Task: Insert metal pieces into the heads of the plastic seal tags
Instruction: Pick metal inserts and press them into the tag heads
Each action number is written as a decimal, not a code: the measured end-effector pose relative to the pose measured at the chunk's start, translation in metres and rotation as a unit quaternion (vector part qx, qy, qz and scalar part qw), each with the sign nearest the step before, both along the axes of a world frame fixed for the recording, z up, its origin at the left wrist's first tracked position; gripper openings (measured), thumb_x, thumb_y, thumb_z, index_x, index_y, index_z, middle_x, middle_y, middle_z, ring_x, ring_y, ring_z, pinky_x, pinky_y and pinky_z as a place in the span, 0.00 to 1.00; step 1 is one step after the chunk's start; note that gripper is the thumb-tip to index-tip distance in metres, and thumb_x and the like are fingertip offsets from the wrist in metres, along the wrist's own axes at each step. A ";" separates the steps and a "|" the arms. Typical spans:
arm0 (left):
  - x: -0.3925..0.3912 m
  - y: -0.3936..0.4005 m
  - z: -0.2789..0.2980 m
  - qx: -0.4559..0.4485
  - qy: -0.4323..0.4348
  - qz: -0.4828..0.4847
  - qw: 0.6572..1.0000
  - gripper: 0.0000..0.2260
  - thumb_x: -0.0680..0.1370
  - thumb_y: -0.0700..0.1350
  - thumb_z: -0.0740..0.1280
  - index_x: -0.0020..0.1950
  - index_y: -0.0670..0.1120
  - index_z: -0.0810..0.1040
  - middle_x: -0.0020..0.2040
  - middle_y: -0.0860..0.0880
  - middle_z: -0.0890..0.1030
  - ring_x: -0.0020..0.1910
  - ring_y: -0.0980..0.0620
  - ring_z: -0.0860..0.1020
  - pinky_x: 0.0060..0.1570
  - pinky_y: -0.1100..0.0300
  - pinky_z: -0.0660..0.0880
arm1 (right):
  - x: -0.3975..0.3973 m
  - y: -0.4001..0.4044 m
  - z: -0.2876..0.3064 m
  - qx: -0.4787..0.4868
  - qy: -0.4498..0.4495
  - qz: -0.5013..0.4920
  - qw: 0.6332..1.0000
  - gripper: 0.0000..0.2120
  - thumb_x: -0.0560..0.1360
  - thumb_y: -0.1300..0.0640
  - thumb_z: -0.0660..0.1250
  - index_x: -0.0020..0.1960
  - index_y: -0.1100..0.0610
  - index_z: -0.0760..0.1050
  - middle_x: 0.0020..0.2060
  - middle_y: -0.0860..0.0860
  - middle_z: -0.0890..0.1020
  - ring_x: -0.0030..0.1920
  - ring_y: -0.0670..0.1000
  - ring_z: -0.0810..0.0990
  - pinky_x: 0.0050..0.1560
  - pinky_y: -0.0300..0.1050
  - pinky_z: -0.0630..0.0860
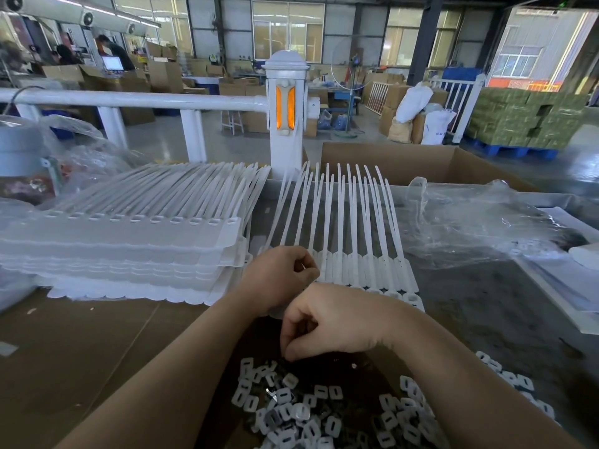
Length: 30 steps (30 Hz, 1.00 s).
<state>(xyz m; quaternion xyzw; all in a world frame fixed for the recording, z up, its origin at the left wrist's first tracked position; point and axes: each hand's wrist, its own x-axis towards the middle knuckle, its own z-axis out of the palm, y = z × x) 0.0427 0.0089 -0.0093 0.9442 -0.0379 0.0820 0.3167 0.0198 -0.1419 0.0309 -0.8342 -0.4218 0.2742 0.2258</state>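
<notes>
Steadying the row of white plastic seal tags (356,267) on the table (486,303), the left hand (278,273) pinches one tag so its head stays accessible. The right hand (327,322), fingers curled, hovers over the loose grey metal pieces (301,413), apparently picking; whether it holds one cannot be told.

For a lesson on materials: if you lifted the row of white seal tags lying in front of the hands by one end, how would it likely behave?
The tag row would probably sag: its long tails are thin and already splay unevenly. It likely feels light, being slim plastic. The tags seem joined at their heads, so the row should lift as one sheet, though I can't confirm that.
</notes>
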 end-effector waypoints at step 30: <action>-0.004 0.011 0.019 -0.154 0.192 -0.145 0.958 0.02 0.78 0.43 0.69 0.49 0.47 0.81 0.35 0.53 0.82 0.33 0.59 0.78 0.34 0.67 0.74 | 0.035 -0.044 -0.004 0.066 0.003 -0.258 0.964 0.13 0.79 0.60 0.64 0.46 0.46 0.84 0.36 0.45 0.84 0.33 0.36 0.79 0.31 0.29 0.71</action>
